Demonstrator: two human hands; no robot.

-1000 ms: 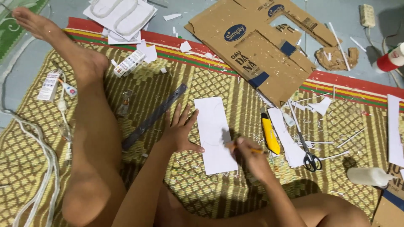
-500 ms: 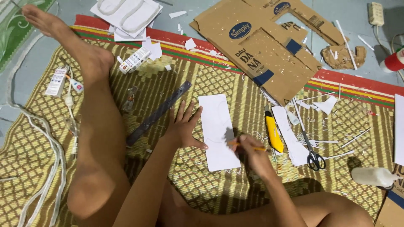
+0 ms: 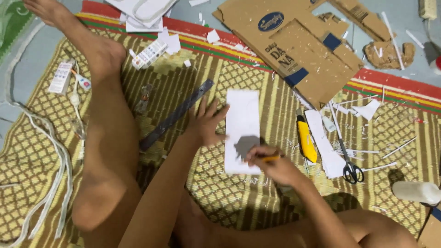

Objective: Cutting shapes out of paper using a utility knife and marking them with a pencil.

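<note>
White strips (image 3: 50, 170): loose bundle at 9 o'clock of the bent leg, off the mat's left edge.
Metal ruler (image 3: 177, 115): lies aslant at 10 o'clock of the left hand, not set against the sheet.
Left hand (image 3: 207, 123): fingers spread flat, pinning the white foam sheet (image 3: 242, 120) at its left edge.
Progress: the sheet looks whole and uncut, marking seemingly just under way.
Right hand (image 3: 274, 166): closed around a yellow pencil (image 3: 270, 158), tip at the sheet's lower right.
Open room: bare mat at 6 o'clock of the sheet.
Crowded side: yellow utility knife (image 3: 306, 140) and scissors (image 3: 345, 151) at 3 o'clock.
</note>
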